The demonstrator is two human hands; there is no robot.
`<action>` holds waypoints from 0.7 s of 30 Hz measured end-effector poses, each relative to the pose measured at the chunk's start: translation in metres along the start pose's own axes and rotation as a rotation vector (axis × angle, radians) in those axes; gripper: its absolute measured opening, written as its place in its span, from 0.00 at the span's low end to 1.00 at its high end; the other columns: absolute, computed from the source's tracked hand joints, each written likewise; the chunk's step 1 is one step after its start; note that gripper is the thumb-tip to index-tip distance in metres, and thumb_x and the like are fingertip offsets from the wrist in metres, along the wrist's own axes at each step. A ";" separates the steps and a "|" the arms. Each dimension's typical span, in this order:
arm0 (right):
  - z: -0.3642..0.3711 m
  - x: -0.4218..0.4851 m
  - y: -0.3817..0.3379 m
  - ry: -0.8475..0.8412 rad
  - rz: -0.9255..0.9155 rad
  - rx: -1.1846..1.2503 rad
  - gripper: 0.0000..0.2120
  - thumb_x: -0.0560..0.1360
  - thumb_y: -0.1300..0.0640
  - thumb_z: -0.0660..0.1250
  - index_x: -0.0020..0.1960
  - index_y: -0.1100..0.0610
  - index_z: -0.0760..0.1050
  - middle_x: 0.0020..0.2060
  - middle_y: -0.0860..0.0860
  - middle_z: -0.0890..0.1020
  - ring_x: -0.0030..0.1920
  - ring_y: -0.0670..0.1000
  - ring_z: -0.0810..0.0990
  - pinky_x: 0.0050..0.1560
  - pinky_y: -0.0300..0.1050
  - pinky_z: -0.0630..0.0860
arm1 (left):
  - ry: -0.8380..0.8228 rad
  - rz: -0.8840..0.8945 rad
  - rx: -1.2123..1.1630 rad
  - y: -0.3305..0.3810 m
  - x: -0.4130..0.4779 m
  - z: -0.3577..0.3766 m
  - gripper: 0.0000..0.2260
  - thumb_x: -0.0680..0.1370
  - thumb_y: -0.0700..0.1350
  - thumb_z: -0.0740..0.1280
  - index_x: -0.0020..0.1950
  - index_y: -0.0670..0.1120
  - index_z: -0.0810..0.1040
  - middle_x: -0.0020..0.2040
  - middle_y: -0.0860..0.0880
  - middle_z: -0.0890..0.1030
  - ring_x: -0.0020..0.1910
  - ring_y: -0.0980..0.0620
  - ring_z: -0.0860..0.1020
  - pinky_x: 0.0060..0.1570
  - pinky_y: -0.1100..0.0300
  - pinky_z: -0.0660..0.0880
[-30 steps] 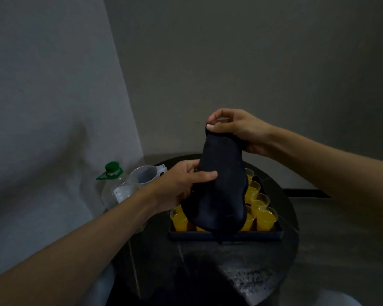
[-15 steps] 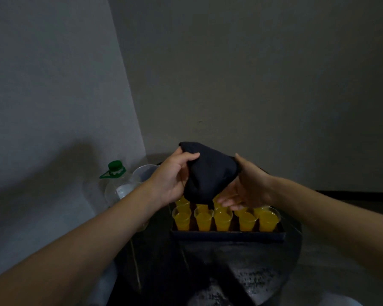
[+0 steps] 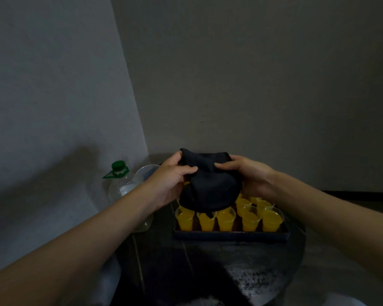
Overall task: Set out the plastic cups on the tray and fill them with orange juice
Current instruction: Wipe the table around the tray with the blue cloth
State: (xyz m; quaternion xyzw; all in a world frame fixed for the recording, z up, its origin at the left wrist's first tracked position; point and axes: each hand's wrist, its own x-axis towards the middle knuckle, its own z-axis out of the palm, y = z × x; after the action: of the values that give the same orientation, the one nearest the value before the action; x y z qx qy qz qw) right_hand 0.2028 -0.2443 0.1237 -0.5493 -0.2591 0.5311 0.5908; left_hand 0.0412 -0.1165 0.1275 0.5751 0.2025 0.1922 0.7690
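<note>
Both hands held a bunched black cloth [image 3: 210, 188], soft and matte, above the tray [image 3: 230, 236]. Left hand [image 3: 170, 184] gripped its left edge with fingers curled and thumb across the front; right hand [image 3: 250, 180] pinched the right side, thumb in front, fingers hidden behind the fabric. Below, tapered clear plastic cups [image 3: 226, 219] full of orange juice stood in rows on the dark rectangular tray, the far left ones hidden by the cloth. At the left stood a clear bottle [image 3: 122, 184] with a green cap, and a translucent jug [image 3: 146, 173] just beyond it. All sat on a round dark table [image 3: 252, 272] with a mottled sheen.
</note>
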 end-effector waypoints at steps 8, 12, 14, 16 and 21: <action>0.005 -0.007 -0.013 -0.027 -0.301 0.005 0.20 0.78 0.67 0.65 0.66 0.52 0.76 0.59 0.55 0.83 0.58 0.57 0.83 0.55 0.52 0.79 | 0.102 0.093 0.210 0.017 0.002 -0.013 0.14 0.76 0.36 0.72 0.60 0.48 0.81 0.57 0.48 0.85 0.56 0.49 0.84 0.49 0.56 0.81; 0.009 -0.016 -0.031 -0.078 -0.474 -0.062 0.12 0.78 0.69 0.62 0.54 0.61 0.82 0.50 0.57 0.85 0.50 0.55 0.84 0.48 0.46 0.81 | -0.023 0.234 0.118 0.031 0.002 -0.012 0.16 0.77 0.34 0.69 0.64 0.44 0.81 0.60 0.44 0.84 0.59 0.44 0.83 0.52 0.52 0.82; 0.010 -0.021 -0.042 -0.157 -0.583 -0.181 0.16 0.76 0.73 0.61 0.44 0.61 0.85 0.47 0.54 0.83 0.47 0.54 0.83 0.46 0.45 0.79 | -0.043 0.307 0.032 0.039 0.000 -0.010 0.15 0.73 0.33 0.70 0.57 0.45 0.85 0.58 0.43 0.85 0.58 0.43 0.83 0.56 0.50 0.81; 0.011 -0.027 -0.052 -0.234 -0.668 -0.302 0.22 0.71 0.77 0.59 0.37 0.58 0.85 0.50 0.53 0.80 0.52 0.54 0.81 0.52 0.45 0.78 | -0.033 0.349 -0.003 0.048 -0.001 -0.009 0.14 0.70 0.32 0.68 0.45 0.48 0.88 0.49 0.47 0.87 0.52 0.46 0.84 0.50 0.53 0.82; -0.002 -0.040 -0.062 -0.237 -0.809 -0.791 0.23 0.70 0.79 0.59 0.43 0.58 0.86 0.58 0.50 0.79 0.59 0.52 0.78 0.59 0.48 0.76 | -0.105 0.474 0.096 0.057 -0.004 -0.010 0.24 0.73 0.20 0.60 0.37 0.44 0.87 0.45 0.50 0.81 0.44 0.51 0.83 0.39 0.60 0.82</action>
State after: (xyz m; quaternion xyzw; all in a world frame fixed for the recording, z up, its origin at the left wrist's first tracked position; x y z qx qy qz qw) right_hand 0.2142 -0.2713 0.1917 -0.5223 -0.6918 0.1836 0.4636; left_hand 0.0295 -0.0954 0.1802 0.6515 0.0306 0.3272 0.6838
